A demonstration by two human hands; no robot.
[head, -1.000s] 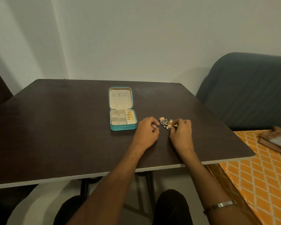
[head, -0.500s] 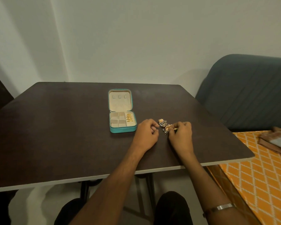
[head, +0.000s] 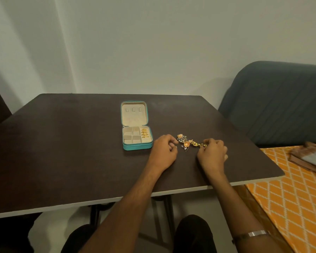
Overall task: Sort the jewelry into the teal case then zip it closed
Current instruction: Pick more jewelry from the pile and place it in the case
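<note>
The teal case (head: 136,146) lies open on the dark table (head: 71,152), its cream lid flat behind it. Several gold pieces (head: 144,133) fill its right-hand compartment; the other compartments look bare. A small heap of gold and silver jewelry (head: 187,142) lies on the table to the right of the case. My left hand (head: 162,152) rests curled just left of the heap, fingertips near it, holding nothing I can see. My right hand (head: 212,155) pinches a gold piece (head: 202,144) at the heap's right end.
A grey-blue sofa (head: 281,106) stands right of the table against the white wall. An orange patterned cloth (head: 290,198) with a brown object (head: 310,157) on it lies at lower right. The table's front edge (head: 98,201) runs just before my knees.
My right hand has drawn to the right with a gold piece, stretching the heap into a line. My left hand has barely shifted. The camera has tilted slightly.
</note>
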